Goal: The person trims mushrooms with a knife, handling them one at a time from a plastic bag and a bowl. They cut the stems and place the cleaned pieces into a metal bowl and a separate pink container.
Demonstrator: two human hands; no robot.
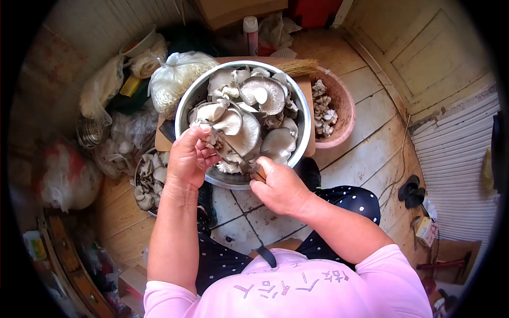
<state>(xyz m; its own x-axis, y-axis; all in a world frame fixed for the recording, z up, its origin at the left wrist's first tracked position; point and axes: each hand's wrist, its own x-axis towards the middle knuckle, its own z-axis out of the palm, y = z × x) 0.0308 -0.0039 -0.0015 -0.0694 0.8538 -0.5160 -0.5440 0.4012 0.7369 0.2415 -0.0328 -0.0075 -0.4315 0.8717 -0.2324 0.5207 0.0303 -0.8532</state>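
A wide metal basin (306,114) full of grey oyster mushrooms (262,95) is in front of me. Over its near left part, my left hand (192,155) is closed round a small mushroom cluster (214,140), pinched between thumb and fingers. My right hand (278,183) grips the short wooden handle of a knife (260,174) near the basin's front rim. The thin dark blade slants up and left toward the cluster, its tip close to my left fingers. Broad caps with pale gills lie just beneath both hands.
A pink tub (347,114) with small mushroom pieces stands right of the basin. On the left are a bowl of mushrooms (146,191) and a stuffed clear bag (177,74). A straw brush (297,67) and spray can (250,34) are behind. My knees flank the tiled floor (238,228).
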